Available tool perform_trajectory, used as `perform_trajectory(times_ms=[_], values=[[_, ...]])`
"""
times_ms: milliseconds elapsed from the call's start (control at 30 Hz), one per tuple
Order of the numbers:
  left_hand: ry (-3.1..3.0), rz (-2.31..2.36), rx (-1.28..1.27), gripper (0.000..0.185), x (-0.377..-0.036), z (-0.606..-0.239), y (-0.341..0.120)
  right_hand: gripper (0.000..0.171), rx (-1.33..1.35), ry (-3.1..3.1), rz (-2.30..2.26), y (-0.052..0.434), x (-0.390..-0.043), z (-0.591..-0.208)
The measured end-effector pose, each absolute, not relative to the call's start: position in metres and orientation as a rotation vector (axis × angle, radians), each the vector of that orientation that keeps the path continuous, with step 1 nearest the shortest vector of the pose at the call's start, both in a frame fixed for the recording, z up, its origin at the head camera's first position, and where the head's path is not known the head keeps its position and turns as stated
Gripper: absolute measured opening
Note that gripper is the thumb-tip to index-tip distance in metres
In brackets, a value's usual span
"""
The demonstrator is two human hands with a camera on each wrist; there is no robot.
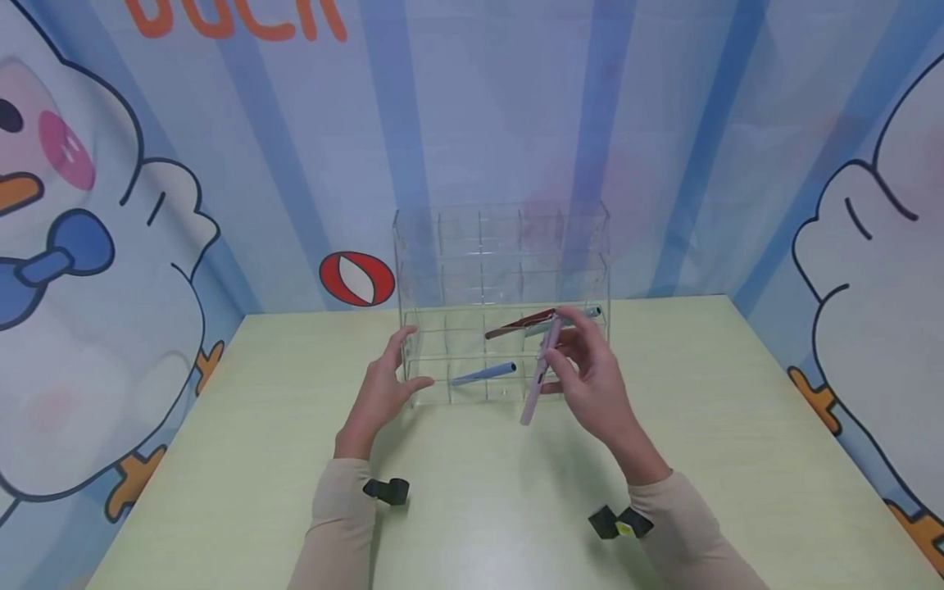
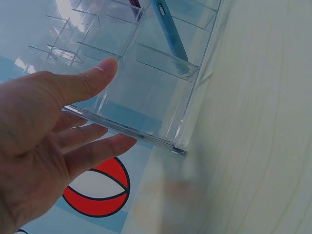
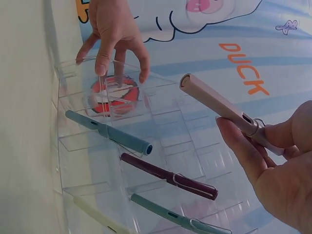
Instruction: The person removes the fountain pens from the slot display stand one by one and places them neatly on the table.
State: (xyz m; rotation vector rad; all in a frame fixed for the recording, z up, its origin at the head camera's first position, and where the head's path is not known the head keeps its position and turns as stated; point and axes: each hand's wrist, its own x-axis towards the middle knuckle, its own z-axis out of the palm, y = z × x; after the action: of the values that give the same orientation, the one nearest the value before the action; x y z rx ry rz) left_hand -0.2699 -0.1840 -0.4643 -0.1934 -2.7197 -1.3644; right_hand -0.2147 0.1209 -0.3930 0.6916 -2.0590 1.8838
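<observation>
A clear acrylic pen rack (image 1: 482, 279) with stepped rows of compartments stands on the table. My left hand (image 1: 379, 393) grips its left side wall, thumb inside and fingers outside, as the left wrist view shows. Between thumb and fingers of my right hand (image 1: 596, 385) is a capped pale pink pen (image 3: 214, 100), tilted over the front right of the rack. A blue pen (image 1: 483, 374) lies across the front row. Behind it lie a maroon pen (image 3: 168, 175) and a teal pen (image 3: 170, 215). A pale yellow-green pen (image 3: 100, 214) shows in the right wrist view.
The light wooden table (image 1: 457, 508) ends at a cloth backdrop (image 1: 501, 123) printed with cartoon ducks and a red-and-white ball. Small black cameras (image 1: 387, 492) sit on both wrists.
</observation>
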Motion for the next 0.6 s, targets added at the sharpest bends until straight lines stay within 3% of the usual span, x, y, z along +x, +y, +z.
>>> perform_trajectory(times_ms=[600], values=[[-2.713, -1.350, -0.204, 0.088, -0.269, -0.464, -0.184, 0.054, 0.637, -2.169, 2.024, 0.105, -0.214, -0.405]])
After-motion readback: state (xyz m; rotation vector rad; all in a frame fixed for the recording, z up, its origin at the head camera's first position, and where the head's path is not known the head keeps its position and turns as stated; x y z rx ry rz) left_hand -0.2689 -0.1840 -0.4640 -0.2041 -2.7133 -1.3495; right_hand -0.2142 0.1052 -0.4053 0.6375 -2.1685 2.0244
